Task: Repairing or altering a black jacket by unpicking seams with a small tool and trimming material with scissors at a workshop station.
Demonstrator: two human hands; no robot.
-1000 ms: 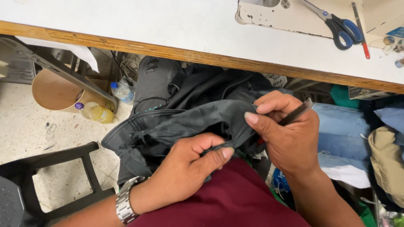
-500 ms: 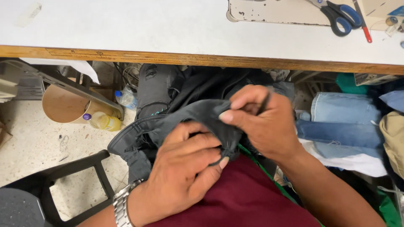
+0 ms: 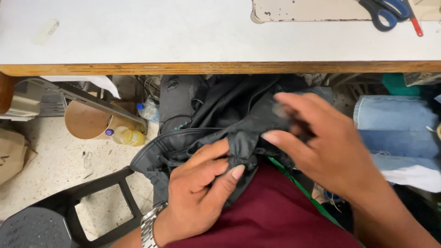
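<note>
Right hand (image 3: 333, 151) lower over black garment (image 3: 216, 119)

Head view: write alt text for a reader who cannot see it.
Two bare hands work a dark grey garment on the person's lap: the left hand pinches a fold, and the blurred right hand rests on the cloth. Above is a white table with blue-handled scissors; folded jeans lie at right.
</note>
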